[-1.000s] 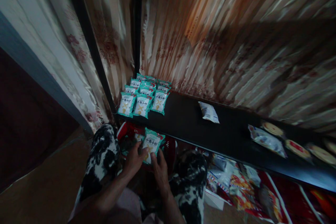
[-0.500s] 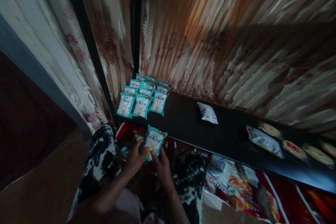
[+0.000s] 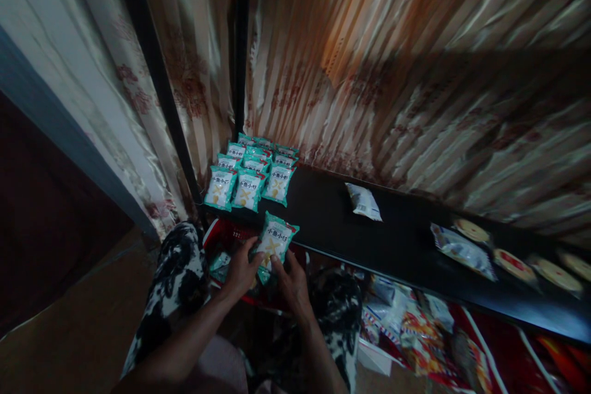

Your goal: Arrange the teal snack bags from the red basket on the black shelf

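A teal and white snack packet [image 3: 276, 239] is held upright between my two hands, above a red basket [image 3: 212, 231]. The left side of the packet is in the grip of my left hand [image 3: 242, 268], its thumb on the front. My right hand [image 3: 292, 280] grips the lower right side, thumb also on the front. Several matching packets [image 3: 249, 189] stand in rows at the left end of a black shelf [image 3: 318, 197]. More teal packaging [image 3: 220, 265] lies inside the basket, partly hidden by my left hand.
On the shelf lie a white packet [image 3: 364, 201], a longer silvery packet [image 3: 463, 251] and several round items [image 3: 514, 265]. Below are colourful packets [image 3: 418, 326]. A dark post [image 3: 241, 43] and curtains [image 3: 295, 74] border the shelf.
The held packet has moved slightly up and to the right, towards the shelf edge, and tilted a little more. Both hands moved with it and keep their hold.
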The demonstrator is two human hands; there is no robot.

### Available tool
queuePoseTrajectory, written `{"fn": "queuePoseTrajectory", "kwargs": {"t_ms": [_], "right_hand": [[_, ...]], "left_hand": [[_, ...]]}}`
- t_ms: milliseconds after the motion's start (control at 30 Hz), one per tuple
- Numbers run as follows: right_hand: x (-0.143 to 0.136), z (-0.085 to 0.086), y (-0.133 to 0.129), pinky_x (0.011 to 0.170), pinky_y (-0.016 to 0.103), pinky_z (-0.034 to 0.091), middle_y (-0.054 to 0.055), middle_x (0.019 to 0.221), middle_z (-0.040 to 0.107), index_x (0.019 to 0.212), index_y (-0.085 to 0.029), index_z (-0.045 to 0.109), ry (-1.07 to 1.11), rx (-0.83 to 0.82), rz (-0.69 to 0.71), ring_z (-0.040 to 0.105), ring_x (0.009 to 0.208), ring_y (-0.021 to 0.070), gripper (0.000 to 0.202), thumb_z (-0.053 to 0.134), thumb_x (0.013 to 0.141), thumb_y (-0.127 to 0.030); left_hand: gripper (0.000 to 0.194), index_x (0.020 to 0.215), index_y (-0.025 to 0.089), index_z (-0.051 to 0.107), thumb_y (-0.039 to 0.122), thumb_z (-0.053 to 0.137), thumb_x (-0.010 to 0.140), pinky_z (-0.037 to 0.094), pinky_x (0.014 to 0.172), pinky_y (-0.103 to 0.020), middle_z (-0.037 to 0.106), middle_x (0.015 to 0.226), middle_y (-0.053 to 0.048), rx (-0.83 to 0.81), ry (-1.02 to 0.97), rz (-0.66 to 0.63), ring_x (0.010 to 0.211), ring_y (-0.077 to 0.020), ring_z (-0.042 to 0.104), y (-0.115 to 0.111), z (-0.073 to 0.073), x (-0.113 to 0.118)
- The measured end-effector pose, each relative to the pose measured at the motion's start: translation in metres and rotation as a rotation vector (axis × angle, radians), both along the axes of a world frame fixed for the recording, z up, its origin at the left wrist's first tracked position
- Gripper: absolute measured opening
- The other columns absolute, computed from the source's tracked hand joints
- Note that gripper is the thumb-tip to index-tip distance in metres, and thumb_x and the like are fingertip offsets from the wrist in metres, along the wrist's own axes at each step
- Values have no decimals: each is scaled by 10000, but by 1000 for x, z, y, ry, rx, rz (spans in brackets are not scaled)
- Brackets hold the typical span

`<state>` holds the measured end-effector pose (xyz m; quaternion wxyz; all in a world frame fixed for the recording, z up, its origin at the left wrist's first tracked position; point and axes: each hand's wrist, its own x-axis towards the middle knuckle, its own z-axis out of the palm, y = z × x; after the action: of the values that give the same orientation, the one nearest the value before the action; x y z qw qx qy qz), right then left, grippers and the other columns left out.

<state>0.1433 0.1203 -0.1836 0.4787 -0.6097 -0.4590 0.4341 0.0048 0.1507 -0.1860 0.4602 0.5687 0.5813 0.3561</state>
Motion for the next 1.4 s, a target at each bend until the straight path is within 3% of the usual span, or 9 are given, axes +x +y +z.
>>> {"fn": "queuePoseTrajectory", "kwargs": {"t_ms": [300,667,967,1133,1400], "right_hand": [[14,13,20,781,348,489,64,900,724,1075,-201,643,-269,-5,-28,655,845,257,430,561,766,-488],[16,25,43,786,346,486,75,951,708,1122,-191,598,-377,-26,-10,651,861,245,440,508,795,-471],[26,22,67,747,335,502,67,907,714,1075,-195,617,-383,21,-26,658,822,237,410,525,781,-466],[28,19,77,726,318,499,72,939,714,1087,-200,615,-426,38,-54,663,829,236,426,521,781,-480],[31,14,90,693,303,491,83,939,711,1121,-190,593,-487,29,-56,666,803,232,444,497,793,-473]], "left_hand": [[472,1245,110,499,260,507,797,379,1015,-345,569,1262,-130,59,107,6,1182,-221,512,17,13,13],[399,1206,142,525,234,498,819,397,1004,-383,593,1211,-107,245,281,45,1159,-219,521,37,14,23],[393,1200,106,509,237,517,829,428,972,-394,608,1166,-134,366,407,61,1115,-240,537,43,22,30],[418,1239,113,466,228,495,839,422,982,-425,576,1209,-140,465,453,72,1141,-252,511,44,18,37],[474,1275,87,428,140,454,804,394,1032,-422,512,1281,-166,489,399,53,1219,-249,453,47,6,43]]}}
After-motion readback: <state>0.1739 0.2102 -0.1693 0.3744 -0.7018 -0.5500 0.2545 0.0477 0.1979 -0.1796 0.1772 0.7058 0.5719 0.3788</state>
